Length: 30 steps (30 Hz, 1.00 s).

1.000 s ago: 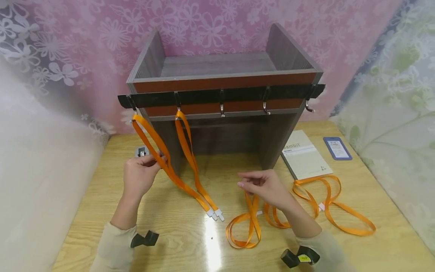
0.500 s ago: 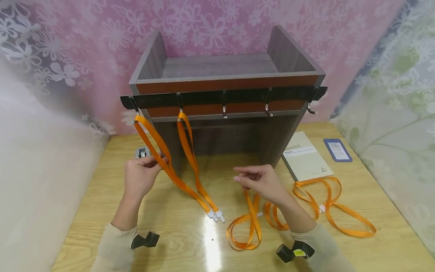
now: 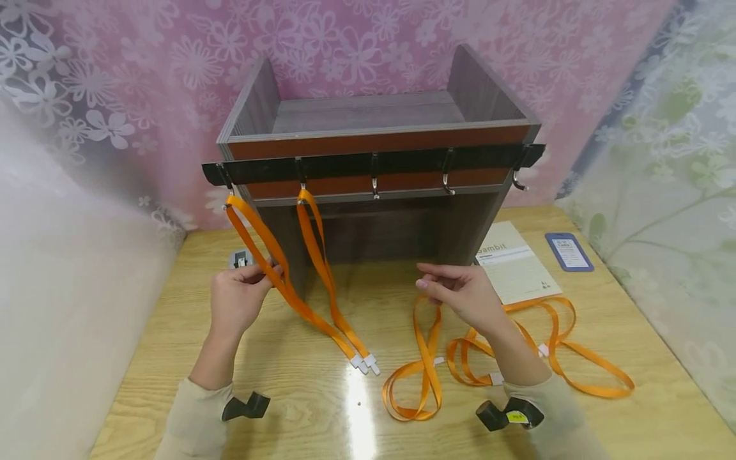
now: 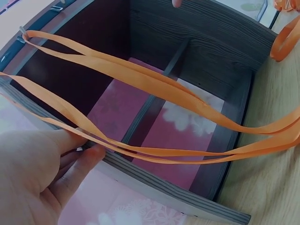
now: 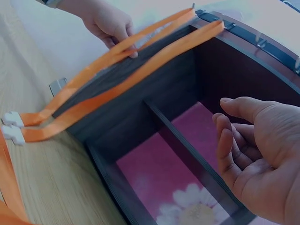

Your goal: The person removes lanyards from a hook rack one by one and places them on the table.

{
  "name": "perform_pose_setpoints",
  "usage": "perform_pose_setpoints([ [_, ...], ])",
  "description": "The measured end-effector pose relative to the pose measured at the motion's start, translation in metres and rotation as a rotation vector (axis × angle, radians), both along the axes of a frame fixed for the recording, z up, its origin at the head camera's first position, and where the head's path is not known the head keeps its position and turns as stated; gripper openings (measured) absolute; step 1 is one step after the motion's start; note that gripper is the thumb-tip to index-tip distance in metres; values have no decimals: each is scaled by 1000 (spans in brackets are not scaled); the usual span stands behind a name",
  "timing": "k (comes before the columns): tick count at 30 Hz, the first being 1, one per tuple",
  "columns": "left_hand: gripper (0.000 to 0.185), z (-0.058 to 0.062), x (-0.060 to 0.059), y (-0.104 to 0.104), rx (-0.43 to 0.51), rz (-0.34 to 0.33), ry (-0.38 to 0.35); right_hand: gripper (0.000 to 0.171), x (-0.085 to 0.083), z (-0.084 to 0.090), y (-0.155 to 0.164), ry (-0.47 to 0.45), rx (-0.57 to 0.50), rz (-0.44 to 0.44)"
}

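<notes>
While the left hand pinches one strap of a flat orange ribbon lanyard between thumb and fingertip, that lanyard hangs off the leftmost metal hook on a long black rail. Its long axis slants down to the right, with the white plastic clip at the low end. A second orange ribbon lanyard drops more steeply from the next hook, clip right beside the first one's. Right hand's got nothing: fingers loosely bent, thumb clearly apart, near the far loop of a loose orange ribbon lanyard. That one's a stretched figure-eight on the pale wooden worktop, lying roughly near-to-far.
</notes>
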<state>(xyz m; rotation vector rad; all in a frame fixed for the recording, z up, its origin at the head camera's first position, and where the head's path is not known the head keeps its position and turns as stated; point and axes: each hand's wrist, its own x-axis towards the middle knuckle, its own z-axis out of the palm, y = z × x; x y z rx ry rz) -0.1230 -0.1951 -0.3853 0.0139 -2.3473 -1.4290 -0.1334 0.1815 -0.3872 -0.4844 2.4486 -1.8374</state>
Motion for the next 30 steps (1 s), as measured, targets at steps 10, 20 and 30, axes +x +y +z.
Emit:
perform_pose_setpoints([
  [10, 21, -8, 1, 2, 76, -30, 77, 38, 1, -2, 26, 2, -53, -78],
  [20, 21, -9, 4, 3, 133, -17, 43, 39, 5, -5, 43, 44, -31, -223],
  [30, 20, -7, 7, 2, 83, 10, 12, 35, 7, -1, 58, 80, -33, -348],
])
